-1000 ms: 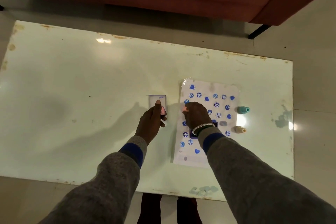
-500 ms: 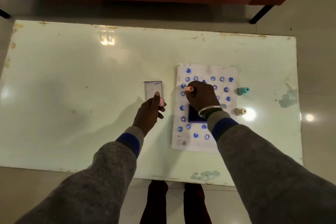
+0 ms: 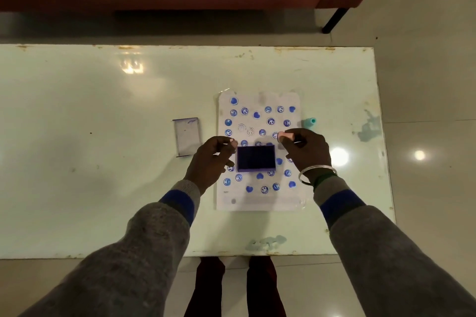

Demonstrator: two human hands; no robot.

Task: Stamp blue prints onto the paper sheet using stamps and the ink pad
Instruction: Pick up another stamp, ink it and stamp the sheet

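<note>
Two hands: both over the sheet, one at each side of the pad.
Worktop (image 3: pixel 77 110): pale green, glossy, worn along the edges; it carries everything below.
Sheet (image 3: pixel 260 203): white paper lying flat toward the right end of the worktop, its near edge close to the near edge; dotted with blue round faces and hearts, plus two faint rings left of centre.
Left hand (image 3: pixel 210 162): at the sheet's left edge, just beside the pad; its grip is curled closed with something small and pink at the fingertips, too little showing to say what it is.
Right hand (image 3: pixel 307 152): over the sheet's right side, with a metal bangle (image 3: pixel 318 174) on the wrist; its grip is closed around a pink stamp.
Pad (image 3: pixel 256 158): dark blue rectangle, open, resting on the middle of the sheet between the two hands.
Lid (image 3: pixel 186 139): pale rectangle lying on bare worktop left of the sheet, apart from it and from the left hand.
Pink stamp (image 3: pixel 286 135): held sideways, its end pointing left, above the sheet and just beyond the pad's far right corner.
Teal stamp (image 3: pixel 308 122): lying on the worktop just beside the sheet's right edge, beyond the right hand.
</note>
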